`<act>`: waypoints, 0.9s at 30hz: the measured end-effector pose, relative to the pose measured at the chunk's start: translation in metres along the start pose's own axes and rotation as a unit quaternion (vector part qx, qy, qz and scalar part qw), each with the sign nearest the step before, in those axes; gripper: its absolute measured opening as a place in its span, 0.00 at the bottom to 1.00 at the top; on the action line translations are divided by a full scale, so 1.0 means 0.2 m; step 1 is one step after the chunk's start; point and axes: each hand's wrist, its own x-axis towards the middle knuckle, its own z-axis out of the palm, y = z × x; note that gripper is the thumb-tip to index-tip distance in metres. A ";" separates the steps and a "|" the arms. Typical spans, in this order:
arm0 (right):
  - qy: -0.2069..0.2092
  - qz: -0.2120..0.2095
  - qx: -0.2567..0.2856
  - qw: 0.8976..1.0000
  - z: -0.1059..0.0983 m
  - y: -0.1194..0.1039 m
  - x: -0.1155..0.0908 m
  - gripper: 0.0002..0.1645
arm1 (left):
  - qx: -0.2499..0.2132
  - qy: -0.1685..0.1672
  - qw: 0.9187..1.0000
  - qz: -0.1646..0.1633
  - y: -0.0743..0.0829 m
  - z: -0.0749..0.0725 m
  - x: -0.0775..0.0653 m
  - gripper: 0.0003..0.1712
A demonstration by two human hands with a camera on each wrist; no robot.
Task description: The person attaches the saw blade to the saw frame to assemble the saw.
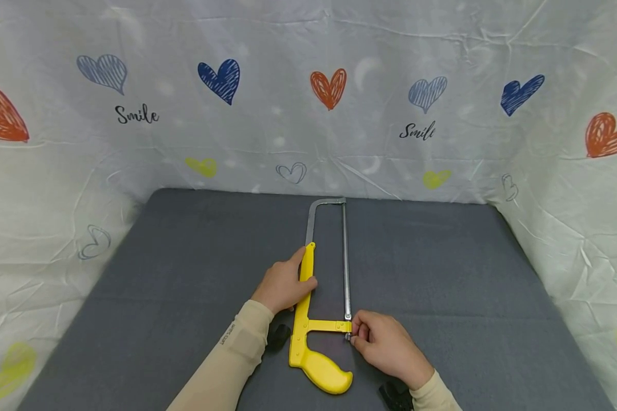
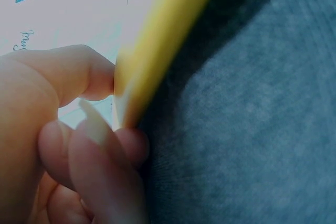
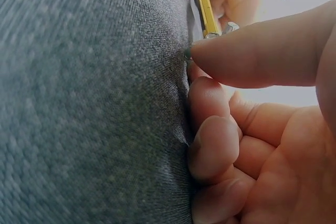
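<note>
A hacksaw point(image 1: 303, 308) with a yellow handle and a silver front bow lies on the grey cloth, its grip toward me. My left hand point(image 1: 284, 284) grips the yellow frame bar at mid-length, thumb across the top. In the left wrist view the fingers curl around the yellow bar point(image 2: 163, 40). A silver blade bar point(image 1: 346, 262) runs along the frame's right side to the yellow cross arm. At that arm's end my right hand point(image 1: 388, 345) pinches the small metal tension nut point(image 1: 347, 337) between thumb and index finger. Its other fingers are curled against the cloth.
The grey cloth point(image 1: 442, 262) covers the table. White curtains with printed hearts point(image 1: 329, 90) hang along the back and both sides. A black strap piece point(image 1: 279, 338) sits under the left wrist, another point(image 1: 395, 395) by the right wrist.
</note>
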 end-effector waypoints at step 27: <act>0.002 0.027 0.010 1.000 0.01 -0.01 0.00 0.15 | 0.001 0.000 1.000 -0.003 0.01 -0.01 -0.01 0.49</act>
